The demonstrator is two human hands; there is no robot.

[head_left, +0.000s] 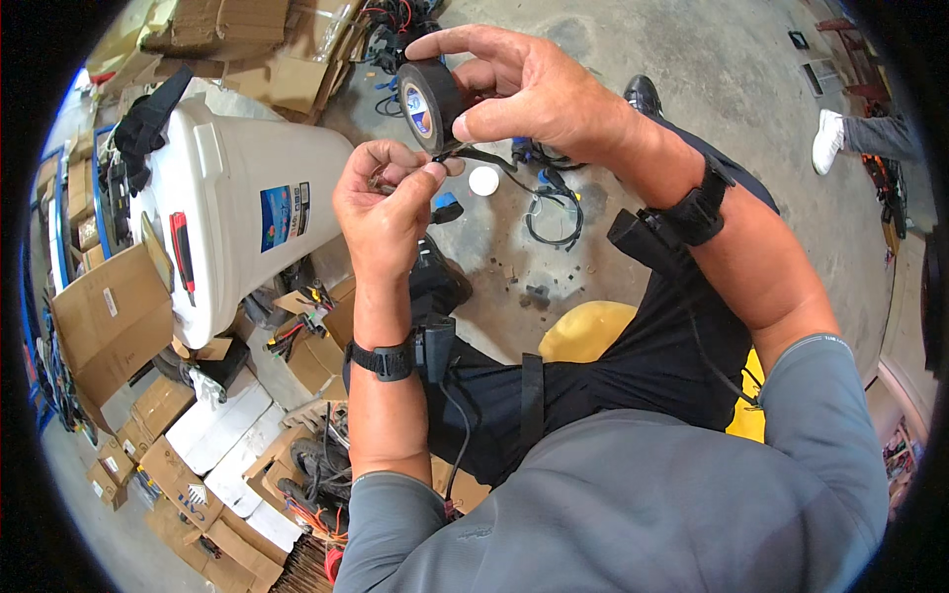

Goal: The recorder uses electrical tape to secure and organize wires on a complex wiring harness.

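Note:
My right hand point(539, 94) grips a roll of black electrical tape point(447, 91) between thumb and fingers, its label side turned to the left. Just below the roll, my left hand point(388, 203) is closed in a pinch on a thin black cable point(491, 160). The cable runs right from the left fingertips and passes under the right hand. The roll's lower edge comes close to the pinched spot, and fingers partly hide what lies there.
A large white plastic bin point(232, 188) stands at the left with a red utility knife point(182, 252) on it. Cardboard boxes point(114, 306) crowd the left side. A cable loop point(556, 237) and a white round object point(483, 181) lie on the floor. Another person's white shoe point(828, 142) shows at right.

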